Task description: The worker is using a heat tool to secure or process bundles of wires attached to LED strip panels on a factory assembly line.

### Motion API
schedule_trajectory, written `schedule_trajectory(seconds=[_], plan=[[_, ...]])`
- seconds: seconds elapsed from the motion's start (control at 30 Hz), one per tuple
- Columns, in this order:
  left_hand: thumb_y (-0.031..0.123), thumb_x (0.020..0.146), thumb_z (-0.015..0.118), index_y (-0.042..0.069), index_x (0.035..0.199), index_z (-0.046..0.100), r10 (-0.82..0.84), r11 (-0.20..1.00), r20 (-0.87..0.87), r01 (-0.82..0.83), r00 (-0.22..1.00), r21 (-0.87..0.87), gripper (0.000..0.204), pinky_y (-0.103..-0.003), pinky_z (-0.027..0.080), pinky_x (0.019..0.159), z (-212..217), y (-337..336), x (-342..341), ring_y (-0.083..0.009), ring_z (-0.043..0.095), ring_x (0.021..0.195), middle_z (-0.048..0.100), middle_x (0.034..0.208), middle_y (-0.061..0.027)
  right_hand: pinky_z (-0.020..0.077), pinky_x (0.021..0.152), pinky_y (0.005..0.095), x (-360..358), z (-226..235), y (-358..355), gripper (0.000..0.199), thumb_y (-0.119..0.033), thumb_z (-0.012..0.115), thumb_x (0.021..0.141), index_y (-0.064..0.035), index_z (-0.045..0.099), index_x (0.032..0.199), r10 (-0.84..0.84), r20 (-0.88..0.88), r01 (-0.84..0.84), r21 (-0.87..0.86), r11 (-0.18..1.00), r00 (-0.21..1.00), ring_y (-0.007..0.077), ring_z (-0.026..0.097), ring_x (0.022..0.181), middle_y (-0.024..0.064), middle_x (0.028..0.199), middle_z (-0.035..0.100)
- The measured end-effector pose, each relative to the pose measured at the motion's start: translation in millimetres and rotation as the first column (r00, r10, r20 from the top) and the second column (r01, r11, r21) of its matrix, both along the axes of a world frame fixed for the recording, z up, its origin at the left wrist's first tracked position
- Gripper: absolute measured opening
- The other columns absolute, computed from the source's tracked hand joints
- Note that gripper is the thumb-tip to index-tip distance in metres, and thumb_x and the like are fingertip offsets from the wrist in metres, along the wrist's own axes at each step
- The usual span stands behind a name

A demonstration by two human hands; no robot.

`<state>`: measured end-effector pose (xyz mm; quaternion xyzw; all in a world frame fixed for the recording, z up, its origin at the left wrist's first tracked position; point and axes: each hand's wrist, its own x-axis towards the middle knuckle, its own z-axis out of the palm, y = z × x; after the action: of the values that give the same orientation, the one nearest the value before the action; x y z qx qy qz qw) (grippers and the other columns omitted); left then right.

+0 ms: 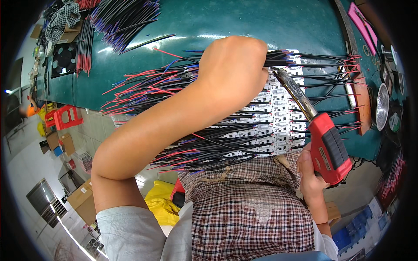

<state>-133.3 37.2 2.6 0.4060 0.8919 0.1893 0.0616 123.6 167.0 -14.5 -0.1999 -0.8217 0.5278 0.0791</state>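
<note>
My left hand (235,69) is closed over the far end of a white circuit board panel (281,102), gripping black wires (281,56) that stick out past the knuckles; the fingertips are mostly hidden. In my right hand (309,169) is a red and black soldering gun (328,145). Its dark metal tip slants up to the left and meets the board area just right of the left fist. Rows of black wires with red and blue ends (204,141) fan out leftward from the panel. Shorter black wires with red ends (335,80) stretch out on its right.
Loose wire bundles (124,19) lie at the far left of the green table (244,19), near a black fan (64,59). At right are a brown block (363,106), a metal bowl (382,106) and a pink tray (362,27). A red stool (64,117) stands on the floor.
</note>
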Motion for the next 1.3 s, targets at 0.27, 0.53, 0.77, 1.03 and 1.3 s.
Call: schedule_trajectory(seconds=[0.27, 0.53, 0.77, 1.03, 1.3], plan=[[0.018, 0.076, 0.070, 0.001, 0.078, 0.067, -0.022, 0.999, 0.075, 0.020, 0.997, 0.026, 0.018, -0.044, 0.050, 0.065, 1, -1, -4, -0.0361, 0.063, 0.067, 0.064, 0.069, -0.0173, 0.0308, 0.046, 0.0201, -5, 9, -7, 0.018, -0.003, 0.057, 0.094, 0.0016, 0.054, 0.110, -0.099, 0.129, 0.115, -0.117, 0.987, 0.987, 0.0036, 0.041, 0.050, -0.0006, 0.068, 0.050], [0.016, 0.075, 0.069, 0.000, 0.079, 0.068, -0.022, 1.000, 0.066, 0.022, 0.998, 0.000, 0.017, -0.044, 0.050, 0.066, 1, 3, -3, -0.0367, 0.063, 0.068, 0.064, 0.070, -0.0181, 0.0323, 0.047, 0.0202, 1, 1, -5, 0.016, -0.005, 0.057, 0.094, 0.0011, 0.055, 0.108, -0.081, 0.125, 0.091, -0.076, 0.993, 0.989, 0.0034, 0.042, 0.051, -0.0018, 0.067, 0.051], [0.014, 0.074, 0.067, -0.001, 0.077, 0.067, -0.018, 0.998, 0.072, 0.021, 0.997, -0.053, 0.015, -0.045, 0.050, 0.067, 3, 5, -3, -0.0378, 0.063, 0.069, 0.064, 0.070, -0.0193, 0.0332, 0.046, 0.0213, -6, 5, -8, 0.019, -0.003, 0.057, 0.092, 0.0037, 0.053, 0.110, -0.127, -0.002, 0.126, -0.104, 0.987, 0.992, 0.0050, 0.043, 0.051, 0.0013, 0.069, 0.051], [0.014, 0.075, 0.066, -0.002, 0.081, 0.065, -0.042, 0.998, 0.075, 0.046, 0.996, -0.048, 0.017, -0.046, 0.049, 0.068, 1, 4, -5, -0.0383, 0.063, 0.071, 0.064, 0.072, -0.0200, 0.0324, 0.043, 0.0210, -7, 13, -9, 0.021, -0.003, 0.056, 0.092, 0.0057, 0.051, 0.111, -0.223, -0.014, 0.215, -0.209, 0.954, 0.975, 0.0053, 0.039, 0.046, 0.0031, 0.067, 0.050], [0.018, 0.086, 0.059, -0.002, 0.100, 0.055, -0.058, 0.998, 0.186, 0.059, 0.981, -0.002, 0.024, -0.047, 0.047, 0.069, 11, -4, -9, -0.0401, 0.063, 0.075, 0.064, 0.075, -0.0220, 0.0308, 0.043, 0.0210, -4, 14, -9, 0.021, -0.004, 0.055, 0.093, 0.0043, 0.048, 0.111, -0.284, -0.030, 0.257, -0.344, 0.903, 0.958, 0.0043, 0.034, 0.043, 0.0010, 0.062, 0.045]])
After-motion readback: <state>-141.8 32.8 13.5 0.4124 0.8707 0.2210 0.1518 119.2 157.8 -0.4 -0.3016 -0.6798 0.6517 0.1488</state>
